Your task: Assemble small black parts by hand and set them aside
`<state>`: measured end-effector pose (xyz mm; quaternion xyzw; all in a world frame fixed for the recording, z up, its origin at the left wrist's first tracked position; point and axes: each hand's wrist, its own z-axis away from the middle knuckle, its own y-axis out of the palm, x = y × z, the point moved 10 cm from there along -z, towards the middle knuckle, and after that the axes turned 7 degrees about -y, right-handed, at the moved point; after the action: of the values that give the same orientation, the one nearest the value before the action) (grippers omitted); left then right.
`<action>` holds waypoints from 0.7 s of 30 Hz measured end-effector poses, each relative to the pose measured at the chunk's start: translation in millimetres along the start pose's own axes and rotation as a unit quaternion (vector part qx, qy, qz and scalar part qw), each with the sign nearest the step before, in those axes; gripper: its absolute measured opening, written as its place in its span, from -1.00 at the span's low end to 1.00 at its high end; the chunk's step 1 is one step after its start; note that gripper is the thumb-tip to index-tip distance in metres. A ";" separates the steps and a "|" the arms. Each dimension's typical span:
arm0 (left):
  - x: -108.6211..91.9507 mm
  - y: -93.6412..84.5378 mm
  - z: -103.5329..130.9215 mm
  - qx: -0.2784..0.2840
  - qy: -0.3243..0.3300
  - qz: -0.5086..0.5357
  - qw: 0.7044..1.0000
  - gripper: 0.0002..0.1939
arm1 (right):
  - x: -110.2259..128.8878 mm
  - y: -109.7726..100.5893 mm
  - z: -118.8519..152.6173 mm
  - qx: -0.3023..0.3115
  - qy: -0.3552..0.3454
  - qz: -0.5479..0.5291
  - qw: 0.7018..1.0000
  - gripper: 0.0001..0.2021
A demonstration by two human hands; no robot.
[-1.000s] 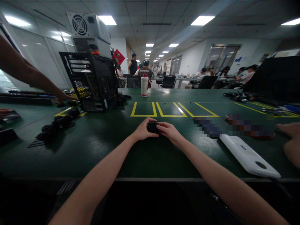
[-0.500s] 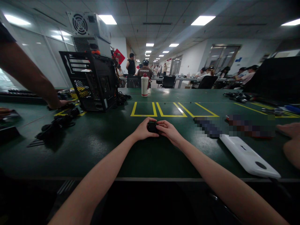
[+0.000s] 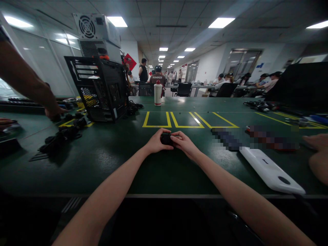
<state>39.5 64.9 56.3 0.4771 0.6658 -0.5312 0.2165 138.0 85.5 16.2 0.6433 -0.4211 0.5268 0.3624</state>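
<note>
A small black box-shaped object (image 3: pixel 166 138) is held between my two hands, low over the green table; its exact kind is too dark to make out. My left hand (image 3: pixel 156 141) is closed round its left side, thumb below and fingers above. The fingertips of my right hand (image 3: pixel 182 140) pinch its right side. Just beyond my hands, yellow tape outlines (image 3: pixel 176 126) mark the tabletop. A white-and-red bottle (image 3: pixel 158 94) stands upright farther back.
An open black computer case (image 3: pixel 102 90) with a power supply (image 3: pixel 94 27) on top stands at left. Black cables (image 3: pixel 60 136) lie before it, near another person's arm (image 3: pixel 28 75). On the right are a white power bank-like slab (image 3: pixel 273 171) and another person's hand (image 3: pixel 317 141).
The other person's arm at left has shifted left and slightly down over the cables. My hands and the black object have stayed practically still.
</note>
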 end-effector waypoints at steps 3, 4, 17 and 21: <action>-0.8 -0.1 0.5 0.002 0.002 -0.003 1.000 -0.34 | -0.1 0.8 -1.9 -0.004 0.000 -0.012 1.000 -0.73; -0.9 -0.2 0.7 0.002 0.002 -0.004 1.000 -0.33 | -1.3 -0.1 -2.3 -0.009 0.006 -0.014 1.000 -0.72; 0.2 0.8 -0.1 0.000 0.007 0.001 1.000 -0.34 | -2.8 -2.7 0.4 0.001 0.010 -0.006 1.000 -0.67; 0.8 1.1 -0.6 -0.001 0.015 -0.013 1.000 -0.33 | -2.8 -1.9 -2.4 -0.001 0.002 -0.021 1.000 -0.76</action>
<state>40.3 65.8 55.3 0.4764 0.6758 -0.5257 0.2001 138.6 88.9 13.8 0.6508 -0.4073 0.5196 0.3750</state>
